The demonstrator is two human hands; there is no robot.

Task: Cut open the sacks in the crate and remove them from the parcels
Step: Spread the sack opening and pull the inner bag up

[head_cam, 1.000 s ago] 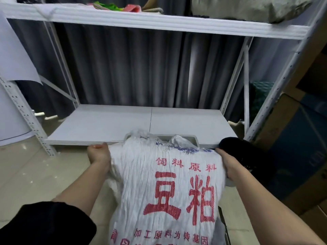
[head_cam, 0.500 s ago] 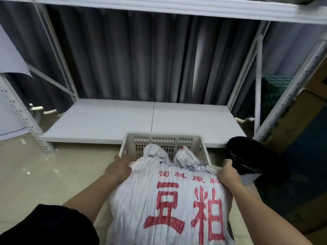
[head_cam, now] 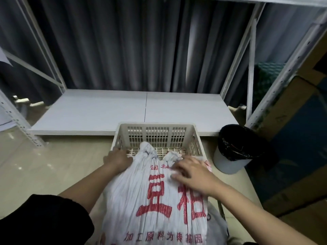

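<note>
A white woven sack (head_cam: 155, 200) with big red characters lies in front of me, its two tied top corners resting inside a beige slatted plastic crate (head_cam: 157, 133) on the floor. My left hand (head_cam: 118, 159) grips the sack's upper left edge, close to the crate's left rim. My right hand (head_cam: 192, 173) rests on top of the sack near its upper right corner, with its fingers spread. What is inside the sack is hidden.
A low white shelf board (head_cam: 106, 112) of a metal rack runs just behind the crate, with dark curtains behind it. To the crate's right stands a white bin with a black liner (head_cam: 235, 151). Cardboard boxes (head_cam: 292, 138) fill the right side. To the left is beige floor.
The sack has come down and its top end now lies in the crate. My right hand left the sack's right edge and moved onto its top. My view has tilted downwards.
</note>
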